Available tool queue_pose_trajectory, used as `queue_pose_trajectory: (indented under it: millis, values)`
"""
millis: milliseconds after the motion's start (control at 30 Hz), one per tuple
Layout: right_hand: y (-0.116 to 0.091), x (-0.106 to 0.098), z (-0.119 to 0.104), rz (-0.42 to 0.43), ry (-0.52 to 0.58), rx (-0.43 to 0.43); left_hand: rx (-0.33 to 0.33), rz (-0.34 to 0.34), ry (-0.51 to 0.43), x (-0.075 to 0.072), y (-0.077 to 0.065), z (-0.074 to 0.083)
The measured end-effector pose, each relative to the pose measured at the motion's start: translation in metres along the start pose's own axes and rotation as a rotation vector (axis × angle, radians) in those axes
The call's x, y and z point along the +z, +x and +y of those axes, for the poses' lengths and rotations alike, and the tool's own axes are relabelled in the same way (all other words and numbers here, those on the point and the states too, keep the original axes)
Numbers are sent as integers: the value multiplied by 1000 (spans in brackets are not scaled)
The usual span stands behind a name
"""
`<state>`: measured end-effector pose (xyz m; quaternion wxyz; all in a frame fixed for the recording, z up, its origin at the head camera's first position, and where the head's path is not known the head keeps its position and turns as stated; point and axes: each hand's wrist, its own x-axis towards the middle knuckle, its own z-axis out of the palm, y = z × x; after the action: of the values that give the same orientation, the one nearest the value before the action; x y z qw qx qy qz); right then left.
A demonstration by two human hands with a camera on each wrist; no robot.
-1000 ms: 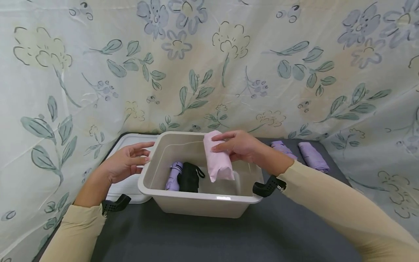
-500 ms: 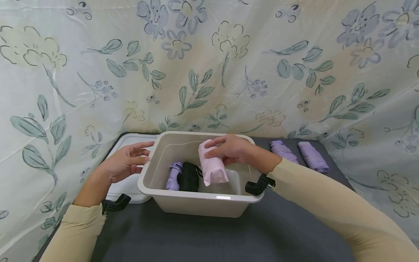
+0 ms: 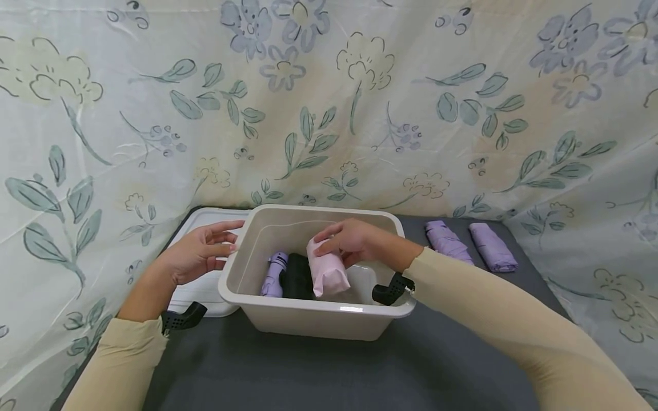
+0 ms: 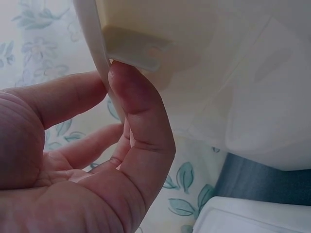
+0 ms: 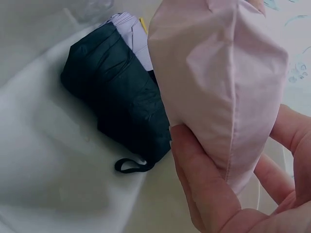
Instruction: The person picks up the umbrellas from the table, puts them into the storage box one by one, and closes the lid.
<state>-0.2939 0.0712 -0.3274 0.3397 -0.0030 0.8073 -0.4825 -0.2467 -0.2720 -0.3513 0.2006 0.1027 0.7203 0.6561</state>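
Head view, left to right: one white lid (image 3: 203,299) lies on the counter (image 3: 288,371), where your left hand (image 3: 197,254) lightly pinches the rim of the one bin (image 3: 319,323), presumably to steady it. Inside, one purple bundle (image 3: 275,277) and one black pouch (image 3: 297,278) lie side by side, probably to save room. Just beside them, within the bin, your right hand (image 3: 362,242) pinches one pink bundle (image 3: 329,275) from above, likely because the walls hinder a side grip. Two purple rolls (image 3: 492,246) rest on the counter farther right.

On grey tabletop (image 3: 329,371) — bin (image 3: 313,321); lid (image 3: 212,294); two purple rolls (image 3: 448,242) (image 3: 493,248).
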Motion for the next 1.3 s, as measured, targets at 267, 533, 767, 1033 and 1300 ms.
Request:
queue_pose_trajectory:
  millis: [267,533,767,1033,1300]
  values:
    - [6,7,-4,-16,-27,2,7,-13,-12,0,1,-2]
    - [13,16,-9,-9,-41,13,5,-17,-17,-1,2,3]
    - [18,21,-12,5,-45,29,-14,-9,-6,-1,2,7]
    - [26,33,-12,10,-68,3,-21,8,7,-1,4,4]
    - [29,41,-12,15,-26,-34,-26,17,25,0,5,6]
